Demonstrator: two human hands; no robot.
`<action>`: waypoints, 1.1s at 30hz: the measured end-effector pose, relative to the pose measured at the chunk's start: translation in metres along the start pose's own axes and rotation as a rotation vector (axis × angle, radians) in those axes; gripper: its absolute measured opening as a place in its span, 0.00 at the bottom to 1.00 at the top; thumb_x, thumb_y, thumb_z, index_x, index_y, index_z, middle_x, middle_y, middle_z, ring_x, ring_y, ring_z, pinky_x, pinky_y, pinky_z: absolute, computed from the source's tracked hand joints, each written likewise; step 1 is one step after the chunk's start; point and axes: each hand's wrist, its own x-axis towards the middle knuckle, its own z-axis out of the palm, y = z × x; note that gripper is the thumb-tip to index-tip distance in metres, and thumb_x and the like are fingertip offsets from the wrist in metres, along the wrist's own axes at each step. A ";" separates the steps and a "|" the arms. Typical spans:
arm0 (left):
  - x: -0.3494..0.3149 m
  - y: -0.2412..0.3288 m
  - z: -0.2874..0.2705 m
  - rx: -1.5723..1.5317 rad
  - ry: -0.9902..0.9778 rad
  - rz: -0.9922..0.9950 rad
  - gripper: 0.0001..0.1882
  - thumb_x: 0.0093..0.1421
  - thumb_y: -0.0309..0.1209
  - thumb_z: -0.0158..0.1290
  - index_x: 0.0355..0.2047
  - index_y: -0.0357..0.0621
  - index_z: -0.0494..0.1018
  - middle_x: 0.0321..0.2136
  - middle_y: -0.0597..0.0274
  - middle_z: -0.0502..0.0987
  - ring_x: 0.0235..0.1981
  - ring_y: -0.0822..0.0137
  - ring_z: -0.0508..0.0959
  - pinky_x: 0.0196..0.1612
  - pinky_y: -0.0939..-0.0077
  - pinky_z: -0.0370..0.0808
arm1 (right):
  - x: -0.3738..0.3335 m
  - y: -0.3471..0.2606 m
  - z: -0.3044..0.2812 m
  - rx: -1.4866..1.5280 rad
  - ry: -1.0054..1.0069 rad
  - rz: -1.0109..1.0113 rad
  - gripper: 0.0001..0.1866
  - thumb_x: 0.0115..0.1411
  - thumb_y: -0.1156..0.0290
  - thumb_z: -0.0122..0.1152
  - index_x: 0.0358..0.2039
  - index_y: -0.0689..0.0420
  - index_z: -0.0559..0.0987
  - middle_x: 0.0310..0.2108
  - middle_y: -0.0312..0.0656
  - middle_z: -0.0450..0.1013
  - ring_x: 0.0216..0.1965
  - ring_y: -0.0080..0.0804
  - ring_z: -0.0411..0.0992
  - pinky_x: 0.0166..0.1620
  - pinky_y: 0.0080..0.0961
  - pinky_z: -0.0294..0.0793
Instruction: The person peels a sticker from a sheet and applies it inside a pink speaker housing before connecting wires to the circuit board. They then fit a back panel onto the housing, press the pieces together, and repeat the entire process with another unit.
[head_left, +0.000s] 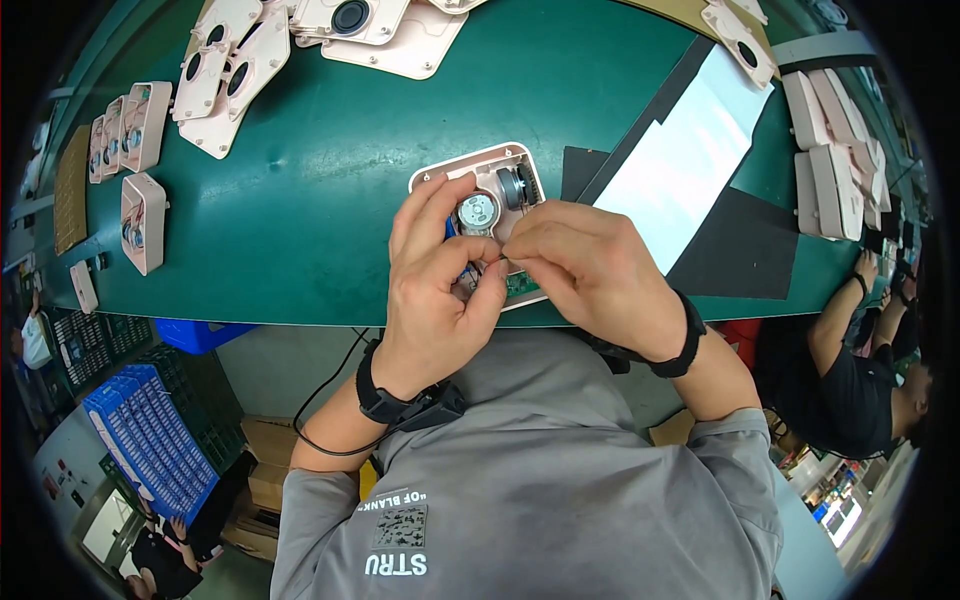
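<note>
Open housing under both hands, parts seated, front not on

At the far left, filled housings (147,125) stand on the green table (300,220), one more (142,225) set apart nearer the edge. They show round parts inside and no cover. Next come overlapping pale panels (240,85) with dark ovals, and more panels (420,50) beyond.

The left hand (430,275) lies over the left side of the open housing (470,158), which sits at the table's near edge in front of the wearer. Its thumb and index nearly meet near the middle; whether they grip anything cannot be told. Inside are a silver disc (478,211), a dark round part (514,188) and, partly covered, a green board (520,284).

The right hand (600,265) comes in from the right, fingertips pressed together beside the left thumb (anything between them is too small to make out).

Judging by this, the main parts are in; the small work at the fingertips looks unfinished, and closing remains.

Further right lie a white sheet (680,150), a black sheet (735,250) and stacked pale shells (835,185).
</note>
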 end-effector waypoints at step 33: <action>-0.001 -0.003 -0.002 0.011 -0.005 0.063 0.08 0.54 0.19 0.66 0.34 0.39 0.81 0.60 0.43 0.78 0.67 0.39 0.71 0.66 0.49 0.69 | 0.010 0.000 -0.003 -0.073 -0.077 0.044 0.07 0.55 0.83 0.70 0.34 0.62 0.82 0.35 0.40 0.78 0.28 0.40 0.78 0.31 0.31 0.77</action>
